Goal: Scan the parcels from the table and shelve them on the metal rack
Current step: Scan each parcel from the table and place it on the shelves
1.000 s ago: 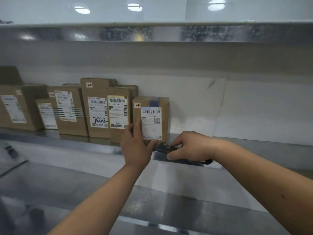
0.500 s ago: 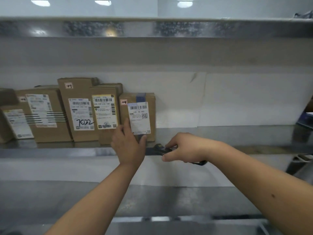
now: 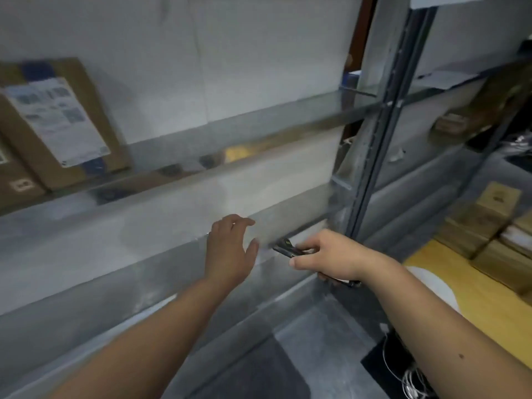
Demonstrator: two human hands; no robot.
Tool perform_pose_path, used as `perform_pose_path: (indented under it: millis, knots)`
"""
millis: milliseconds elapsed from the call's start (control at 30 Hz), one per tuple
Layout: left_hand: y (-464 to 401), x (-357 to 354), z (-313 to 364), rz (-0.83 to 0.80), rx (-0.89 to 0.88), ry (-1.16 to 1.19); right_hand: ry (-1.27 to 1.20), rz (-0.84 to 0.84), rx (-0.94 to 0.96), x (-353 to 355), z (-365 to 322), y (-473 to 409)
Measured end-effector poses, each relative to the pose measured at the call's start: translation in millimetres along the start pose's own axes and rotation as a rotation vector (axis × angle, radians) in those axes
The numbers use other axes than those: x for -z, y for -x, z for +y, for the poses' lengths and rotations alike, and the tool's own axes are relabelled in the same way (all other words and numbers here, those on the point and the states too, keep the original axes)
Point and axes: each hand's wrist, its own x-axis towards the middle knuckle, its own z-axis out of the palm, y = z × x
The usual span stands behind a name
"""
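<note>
1. Metal rack [image 3: 259, 122] fills the view, tilted and motion-blurred; white wall behind, yellow table [image 3: 475, 300] at near right with more cardboard parcels [image 3: 489, 223] on it.
2. Shelved parcel [image 3: 62, 122] stands upright at far left on the shelf, label facing out, touching a second box [image 3: 14, 180] at its left. No hand is on it.
3. Left hand [image 3: 230, 249]: fingers spread and relaxed, holding nothing, in front of the lower shelf's edge.
4. Right hand [image 3: 328, 257]: fingers curled round a dark handheld scanner [image 3: 288, 247], its tip pointing left toward the left hand.
5. Judgement: shelving step looks done; next parcel lies on the table to the right.
6. Risks:
   - Parcel stands near the shelf's front edge; a bump to the rack could tip it forward.
   - Scanner tip sits close to the rack's upright post [image 3: 383, 139]; a quick swing right could knock it.
   - Cables [image 3: 403, 375] lie loose below at near right; could snag a foot or forearm.
</note>
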Motion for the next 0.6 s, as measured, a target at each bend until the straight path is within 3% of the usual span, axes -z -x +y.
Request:
perform_pose_path:
  millis: [367, 600]
  knots:
    - [49.9, -164.4, 178.4, -0.589, -0.387, 0.112, -0.582, 0.39, -0.406, -20.3, 179.1, 170.3]
    - [95.6, -236.8, 326.0, -0.791, -0.521, 0.18, -0.83, 0.558, -0.479, 7.9, 270.4, 264.7]
